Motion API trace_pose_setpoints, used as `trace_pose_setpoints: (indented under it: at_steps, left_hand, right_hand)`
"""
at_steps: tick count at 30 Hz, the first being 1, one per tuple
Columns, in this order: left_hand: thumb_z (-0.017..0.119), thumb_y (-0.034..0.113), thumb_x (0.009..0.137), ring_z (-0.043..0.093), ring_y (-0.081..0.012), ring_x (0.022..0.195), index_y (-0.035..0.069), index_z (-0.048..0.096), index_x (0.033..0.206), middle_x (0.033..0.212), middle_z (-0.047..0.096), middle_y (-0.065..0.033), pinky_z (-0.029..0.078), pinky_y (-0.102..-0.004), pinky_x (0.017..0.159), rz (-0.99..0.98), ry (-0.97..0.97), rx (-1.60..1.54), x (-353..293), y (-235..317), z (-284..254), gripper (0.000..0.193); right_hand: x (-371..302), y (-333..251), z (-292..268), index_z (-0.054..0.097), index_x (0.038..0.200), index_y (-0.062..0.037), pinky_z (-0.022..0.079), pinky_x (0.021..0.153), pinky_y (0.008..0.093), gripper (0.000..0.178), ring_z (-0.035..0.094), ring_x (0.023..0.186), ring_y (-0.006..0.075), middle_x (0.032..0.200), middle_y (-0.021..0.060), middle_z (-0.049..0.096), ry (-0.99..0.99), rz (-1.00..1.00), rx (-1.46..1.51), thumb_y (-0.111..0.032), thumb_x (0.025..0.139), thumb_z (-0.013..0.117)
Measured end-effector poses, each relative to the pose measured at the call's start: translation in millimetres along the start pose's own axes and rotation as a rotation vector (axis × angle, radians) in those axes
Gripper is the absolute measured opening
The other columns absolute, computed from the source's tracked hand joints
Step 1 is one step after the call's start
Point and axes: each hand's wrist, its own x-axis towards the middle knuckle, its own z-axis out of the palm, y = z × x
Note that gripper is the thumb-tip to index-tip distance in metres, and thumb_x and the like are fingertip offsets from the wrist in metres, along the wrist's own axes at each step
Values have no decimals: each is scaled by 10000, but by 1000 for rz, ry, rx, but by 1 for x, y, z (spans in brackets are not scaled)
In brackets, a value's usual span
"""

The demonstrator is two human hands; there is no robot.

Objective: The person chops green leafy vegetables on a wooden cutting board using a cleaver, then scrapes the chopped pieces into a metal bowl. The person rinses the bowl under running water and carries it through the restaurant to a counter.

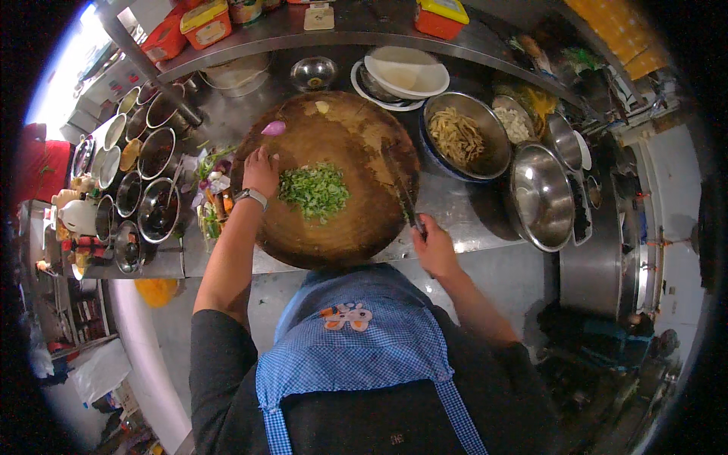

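Note:
A thick round wooden chopping block lies in front of me on a steel counter. Chopped green scallion is heaped at its middle. My right hand grips the dark handle of a kitchen knife, whose blade points away over the block's right side. At the left edge of the block is my left hand, fingers stretched forward and nothing visible in them. Just beyond those fingers sits a purple onion piece. A small pale yellowish piece rests near the far edge.
Vegetable scraps lie left of the block, beside several pots and bowls of seasonings. To the right stand a steel bowl of pale strips and another steel bowl. A steel shelf crosses above the far side, holding orange tubs.

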Motion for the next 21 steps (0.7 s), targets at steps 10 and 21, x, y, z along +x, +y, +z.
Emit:
trace_pose_setpoints:
  at_steps: [10,21]
  left_hand:
    - [471,215,913,498,-333,1124,4,470,1247,1186,544,-187,354,-461,1006,428,8,215,-72,56,8,395]
    - [622,120,776,529,-268,841,93,636,873,863,545,-69,457,-367,731,144,275,-77,-152,49,-57,101]
  right_hand:
    - [4,-49,48,521,1205,-6,501,692,455,404,635,740,368,835,201,652,-120,-53,263,-302,931,500]
    - [27,-81,45,508,1267,-20,448,490,270,351,523,523,113,676,60,568,-214,-168,337,-209,976,457]
